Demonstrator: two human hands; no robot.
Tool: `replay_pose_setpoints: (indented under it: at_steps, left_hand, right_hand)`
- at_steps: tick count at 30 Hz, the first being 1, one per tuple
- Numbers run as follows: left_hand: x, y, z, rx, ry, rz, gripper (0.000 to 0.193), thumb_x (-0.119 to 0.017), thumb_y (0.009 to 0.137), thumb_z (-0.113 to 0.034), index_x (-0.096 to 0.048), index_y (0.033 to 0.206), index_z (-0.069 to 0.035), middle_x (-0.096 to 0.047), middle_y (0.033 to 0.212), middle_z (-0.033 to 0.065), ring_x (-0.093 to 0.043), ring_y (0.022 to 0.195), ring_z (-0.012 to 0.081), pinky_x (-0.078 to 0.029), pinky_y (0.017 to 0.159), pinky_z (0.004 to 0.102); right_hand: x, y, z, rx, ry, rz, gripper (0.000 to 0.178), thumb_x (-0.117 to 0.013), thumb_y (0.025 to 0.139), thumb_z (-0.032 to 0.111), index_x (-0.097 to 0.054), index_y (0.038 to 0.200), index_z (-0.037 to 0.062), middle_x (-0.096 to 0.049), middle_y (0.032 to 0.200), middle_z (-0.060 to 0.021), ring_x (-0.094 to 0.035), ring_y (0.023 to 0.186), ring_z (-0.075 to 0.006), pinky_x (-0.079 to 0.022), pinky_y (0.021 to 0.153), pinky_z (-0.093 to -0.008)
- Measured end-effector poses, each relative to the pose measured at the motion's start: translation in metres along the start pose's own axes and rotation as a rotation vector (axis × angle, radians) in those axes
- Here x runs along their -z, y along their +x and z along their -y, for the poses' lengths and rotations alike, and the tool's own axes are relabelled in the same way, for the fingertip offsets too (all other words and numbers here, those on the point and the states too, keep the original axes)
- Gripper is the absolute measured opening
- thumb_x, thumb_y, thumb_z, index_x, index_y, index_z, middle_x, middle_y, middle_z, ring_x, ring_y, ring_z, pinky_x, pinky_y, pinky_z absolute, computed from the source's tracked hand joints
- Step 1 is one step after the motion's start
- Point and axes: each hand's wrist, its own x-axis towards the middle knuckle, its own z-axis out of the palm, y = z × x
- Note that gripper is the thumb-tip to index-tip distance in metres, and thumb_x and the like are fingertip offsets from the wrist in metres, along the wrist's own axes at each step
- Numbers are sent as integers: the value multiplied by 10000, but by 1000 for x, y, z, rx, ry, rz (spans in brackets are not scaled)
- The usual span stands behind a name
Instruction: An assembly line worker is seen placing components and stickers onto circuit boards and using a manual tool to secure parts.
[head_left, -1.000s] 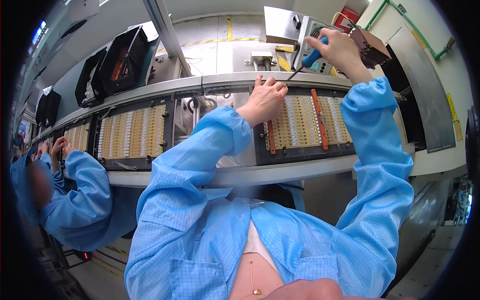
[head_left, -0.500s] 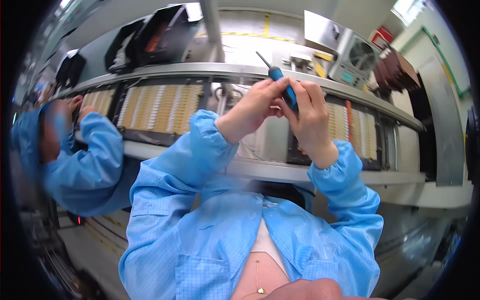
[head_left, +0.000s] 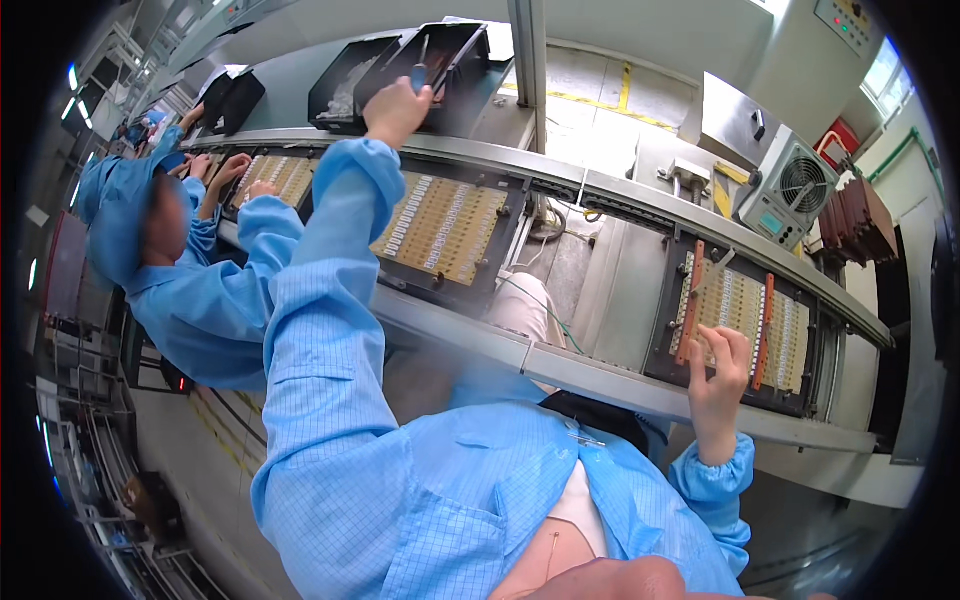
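Observation:
My left hand (head_left: 398, 110) is stretched out to the far left, closed around the blue handle of a screwdriver (head_left: 419, 74) whose shaft points up. It is in front of a black bin (head_left: 468, 50). Lower right, my right hand (head_left: 722, 368) has its fingers bent, with fingertips at the near end of an orange-brown bar (head_left: 691, 310). That bar lies across a panel of small pale boards (head_left: 725, 300) in a black frame (head_left: 665, 345). A second orange-brown bar (head_left: 764, 335) crosses the same panel farther right.
Another black-framed panel (head_left: 445, 230) sits on the conveyor rail (head_left: 455, 325) beside my left arm. A co-worker in blue (head_left: 215, 260) works at the left. Behind the line stand a bin with pale parts (head_left: 350, 85), a metal post (head_left: 528, 70) and a fan unit (head_left: 795, 190).
My hands were together on the screwdriver before me. The left has carried it to the far left by the bins; the right has let go and dropped to the bar. The view has shifted left.

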Motion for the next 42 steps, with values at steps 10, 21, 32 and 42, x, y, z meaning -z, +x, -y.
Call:
replay_pose_setpoints:
  at_steps: [10, 21, 32, 42]
  left_hand:
    - [-42, -23, -71, -479, 158, -254, 430, -593, 941, -372, -581, 1305, -143, -703, 812, 128, -709, 694, 341, -569, 588, 440]
    - [-123, 20, -53, -616, 695, -106, 170, -568, 920, -178, -712, 969, -104, -591, 1017, 64, -675, 904, 278, -529, 725, 417]
    - [-75, -81, -198, -1078, 10, 30, 181, -625, 867, -92, -687, 1037, -90, -661, 999, 92, -657, 973, 261, -522, 846, 410]
    - [-87, -183, -347, -1603, -408, 235, 262, -661, 814, -20, -672, 1071, -69, -645, 1066, 80, -620, 1055, 279, -524, 908, 386]
  right_hand:
    - [5, -45, -23, -141, -125, -87, 174, -682, 879, 45, -675, 1050, 13, -587, 1007, -134, -555, 969, -320, -470, 862, -413]
    - [-7, -46, -30, -201, -110, -108, 191, -702, 871, 72, -686, 1057, 31, -606, 974, -126, -561, 944, -319, -469, 849, -416]
    - [-28, -28, -27, -144, -303, -39, 330, -751, 852, 209, -680, 1131, 49, -625, 891, -78, -568, 874, -278, -446, 780, -411]
    - [-41, -30, -39, -127, -230, -124, 303, -712, 826, 55, -667, 1119, -7, -597, 846, -130, -570, 837, -310, -494, 777, -425]
